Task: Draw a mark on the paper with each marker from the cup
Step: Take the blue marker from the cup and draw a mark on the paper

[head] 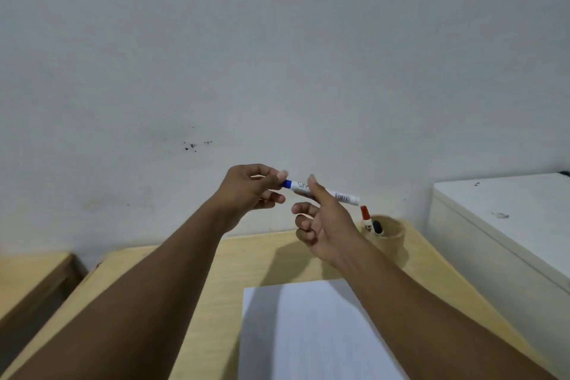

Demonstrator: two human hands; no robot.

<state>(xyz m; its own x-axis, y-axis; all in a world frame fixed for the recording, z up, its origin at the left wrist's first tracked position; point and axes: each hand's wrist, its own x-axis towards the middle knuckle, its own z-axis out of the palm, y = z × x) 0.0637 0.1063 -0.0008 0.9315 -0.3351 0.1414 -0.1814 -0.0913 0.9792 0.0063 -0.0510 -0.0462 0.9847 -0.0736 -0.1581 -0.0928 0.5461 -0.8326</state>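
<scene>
I hold a white marker with a blue cap (339, 195) level in the air in front of the wall, above the desk. My left hand (251, 191) pinches the blue cap end. My right hand (324, 219) grips the white barrel between thumb and forefinger, its other fingers curled. A tan cup (390, 233) stands at the back right of the desk with a red-capped marker (365, 216) and a black one (377, 227) in it. A white sheet of paper (308, 333) lies on the desk near me, partly under my right forearm.
The light wooden desk (246, 256) stands against a white wall. A white cabinet (509, 219) sits to the right of the desk. Another wooden surface (30, 281) lies to the left, across a gap.
</scene>
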